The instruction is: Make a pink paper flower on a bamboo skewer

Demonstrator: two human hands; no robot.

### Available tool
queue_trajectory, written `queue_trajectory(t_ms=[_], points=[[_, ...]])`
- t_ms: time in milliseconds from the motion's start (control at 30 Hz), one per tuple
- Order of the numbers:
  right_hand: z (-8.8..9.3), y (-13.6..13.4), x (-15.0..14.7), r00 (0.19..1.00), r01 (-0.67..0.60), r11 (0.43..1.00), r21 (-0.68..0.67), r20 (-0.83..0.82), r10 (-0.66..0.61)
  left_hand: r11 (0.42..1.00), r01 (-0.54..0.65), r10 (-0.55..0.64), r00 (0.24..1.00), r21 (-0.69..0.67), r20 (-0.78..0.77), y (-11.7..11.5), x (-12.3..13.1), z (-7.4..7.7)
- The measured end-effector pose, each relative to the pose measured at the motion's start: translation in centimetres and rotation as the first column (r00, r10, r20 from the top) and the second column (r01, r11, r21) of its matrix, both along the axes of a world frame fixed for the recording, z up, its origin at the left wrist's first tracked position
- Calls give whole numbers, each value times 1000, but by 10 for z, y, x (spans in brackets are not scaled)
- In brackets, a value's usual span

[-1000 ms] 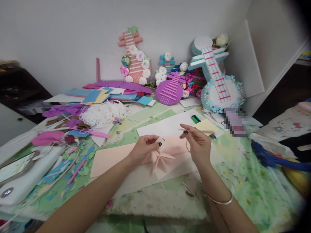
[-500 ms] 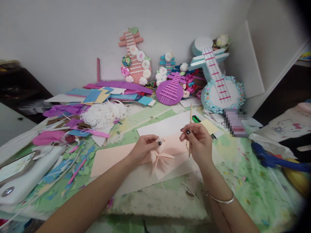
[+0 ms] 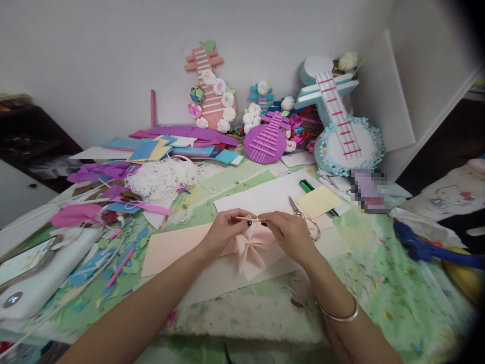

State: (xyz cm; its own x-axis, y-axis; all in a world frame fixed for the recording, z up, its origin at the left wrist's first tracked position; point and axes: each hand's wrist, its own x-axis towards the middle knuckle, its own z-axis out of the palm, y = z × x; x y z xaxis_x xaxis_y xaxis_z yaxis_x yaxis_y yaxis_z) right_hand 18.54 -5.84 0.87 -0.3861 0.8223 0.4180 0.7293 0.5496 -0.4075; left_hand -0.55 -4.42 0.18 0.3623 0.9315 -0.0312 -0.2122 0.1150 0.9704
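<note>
My left hand (image 3: 224,231) pinches the gathered top of a folded pale pink paper piece (image 3: 250,252) that fans out below it. My right hand (image 3: 291,233) is closed on a thin wooden stick (image 3: 248,219), which lies level across the top of the pink piece and touches my left fingers. Both hands meet over a large pale pink sheet (image 3: 170,245) lying on the green-stained table (image 3: 379,273). Small scissors (image 3: 303,215) lie just behind my right hand.
White sheet (image 3: 265,194), yellow note (image 3: 318,201) and green marker (image 3: 305,185) lie behind the hands. Foam guitar models (image 3: 339,121) and stacked coloured foam (image 3: 182,141) line the wall. A white string heap (image 3: 162,177) and a white device (image 3: 34,273) are left; a blue tool (image 3: 428,247) is right.
My right hand turned the stick from upright to level and moved it left and down onto the pink piece at my left fingers. The scissors behind it came into view.
</note>
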Motion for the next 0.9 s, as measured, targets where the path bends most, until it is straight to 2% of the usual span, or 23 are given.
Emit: queue_trajectory(t_ms=[200,600,733,900], points=[[1,-2,-2,999,12,997,72,30,-14,1000,-12,12,1000,-21,-11,0,1,0],[3,-2,-3,994,-63,997,40,91,59,991,5,5,997,-132,71,-1,1,2],[2,-2,-3,994,-88,992,90,77,82,987,22,-5,995,-159,104,-2,1,4],[1,-2,-3,993,-118,983,139,34,115,980,36,-4,987,-194,163,-1,0,-1]])
